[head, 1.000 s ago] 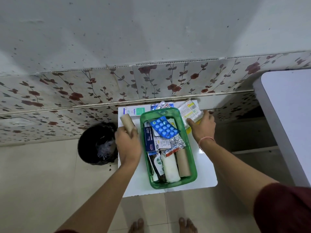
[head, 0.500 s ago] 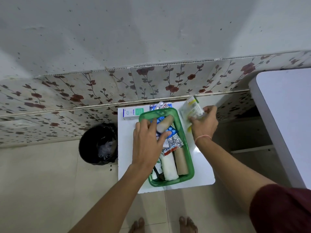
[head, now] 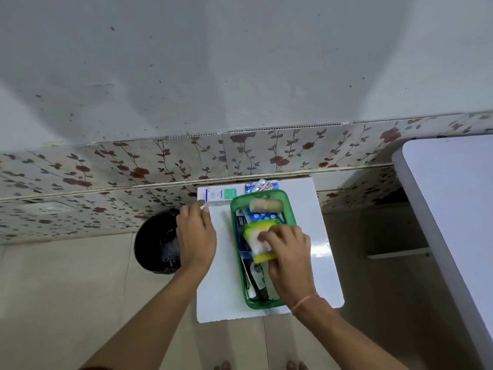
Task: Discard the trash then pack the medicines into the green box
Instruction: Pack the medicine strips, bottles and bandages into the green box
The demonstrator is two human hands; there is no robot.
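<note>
The green box (head: 262, 249) stands on the white surface (head: 317, 228), already quite full: a beige roll (head: 266, 205) at the far end, a blue pill strip (head: 262, 217) under it, more packets below. The right hand (head: 289, 249) presses a yellow-edged packet (head: 257, 243) into the middle, fingers bent on it. The packing step seems nearly finished. The left hand (head: 196, 233), fingers loosely together and holding nothing, reaches to the white carton (head: 220, 196) at the far left, with foil strips (head: 261, 186) beside it. Next, these probably need lifting into the box. The black bin (head: 157, 241) stands on the floor, left.
</note>
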